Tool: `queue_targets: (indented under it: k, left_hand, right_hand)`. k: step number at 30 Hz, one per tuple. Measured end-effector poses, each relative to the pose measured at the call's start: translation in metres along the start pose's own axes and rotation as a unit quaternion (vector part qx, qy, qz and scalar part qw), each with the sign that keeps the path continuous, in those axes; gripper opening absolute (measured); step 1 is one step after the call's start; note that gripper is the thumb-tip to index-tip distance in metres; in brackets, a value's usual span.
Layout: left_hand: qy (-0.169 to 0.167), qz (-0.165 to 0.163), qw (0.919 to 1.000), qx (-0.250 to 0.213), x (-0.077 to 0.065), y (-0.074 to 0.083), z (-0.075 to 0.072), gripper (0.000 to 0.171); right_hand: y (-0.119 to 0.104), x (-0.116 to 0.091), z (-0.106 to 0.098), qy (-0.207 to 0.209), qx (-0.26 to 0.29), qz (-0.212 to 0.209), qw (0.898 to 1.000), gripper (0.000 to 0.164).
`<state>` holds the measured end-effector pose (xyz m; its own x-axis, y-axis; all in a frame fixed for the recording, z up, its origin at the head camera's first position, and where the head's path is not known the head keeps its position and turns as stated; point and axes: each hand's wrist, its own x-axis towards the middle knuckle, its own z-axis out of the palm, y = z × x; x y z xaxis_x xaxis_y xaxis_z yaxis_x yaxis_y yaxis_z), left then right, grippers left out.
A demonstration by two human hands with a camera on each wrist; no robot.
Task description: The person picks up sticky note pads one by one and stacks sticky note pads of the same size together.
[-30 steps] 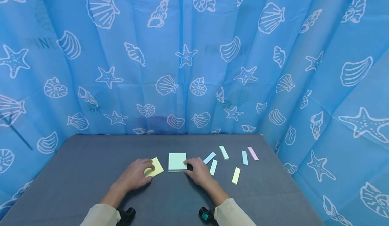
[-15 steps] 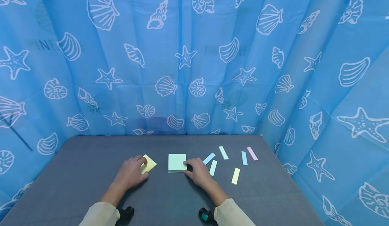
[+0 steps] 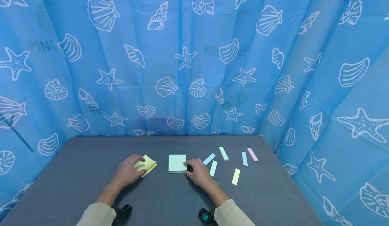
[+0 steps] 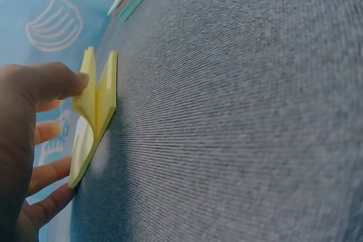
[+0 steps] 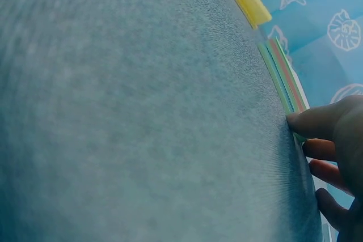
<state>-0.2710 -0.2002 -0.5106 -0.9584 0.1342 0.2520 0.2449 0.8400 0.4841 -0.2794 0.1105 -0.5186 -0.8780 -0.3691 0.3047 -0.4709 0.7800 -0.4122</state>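
My left hand (image 3: 126, 170) pinches a yellow sticky note pad (image 3: 148, 163) on the grey table, left of centre in the head view. In the left wrist view the pad (image 4: 106, 97) is split along one side, its upper sheets bent up by the thumb (image 4: 71, 81) and apart from the lower ones. A square stack of sticky note pads (image 3: 177, 162), pale green on top, lies at the middle. My right hand (image 3: 199, 172) holds its right edge between thumb and fingers. Green, blue and pink layers show in the stack (image 5: 283, 75) in the right wrist view.
Narrow sticky note strips lie scattered to the right: blue (image 3: 209, 159), green (image 3: 213, 168), another green (image 3: 223, 153), yellow (image 3: 235, 176), a second blue (image 3: 244, 158) and pink (image 3: 252, 154). A blue shell-print curtain (image 3: 182, 101) hangs behind the table (image 3: 170, 202).
My left hand has moved left with the yellow pad, away from the stack, and the pad's sheets have parted. The right hand stays at the stack's edge.
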Motion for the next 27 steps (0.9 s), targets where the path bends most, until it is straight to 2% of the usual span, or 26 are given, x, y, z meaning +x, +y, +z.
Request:
queue_targets:
  k: [13, 19, 22, 27]
  left_hand:
    - [-0.007, -0.001, 0.9999, -0.011, -0.003, -0.0031, 0.0008, 0.032]
    - [-0.016, 0.005, 0.9999, 0.001, -0.0047, -0.0024, 0.004, 0.04]
    - [-0.011, -0.02, 0.9994, 0.025, -0.0054, -0.0022, 0.0056, 0.051]
    - [-0.015, -0.104, 0.9918, 0.074, -0.0084, 0.0003, 0.0045, 0.065]
  right_hand:
    - [0.0013, 0.0, 0.0012, 0.004, 0.005, -0.002, 1.0, 0.032]
    - [0.0017, -0.0005, 0.0005, 0.005, 0.005, -0.005, 1.0, 0.032]
    - [0.002, -0.0007, 0.0007, 0.006, 0.005, -0.007, 1.0, 0.032]
    - [0.0028, -0.0003, 0.0012, 0.006, 0.005, -0.012, 1.0, 0.031]
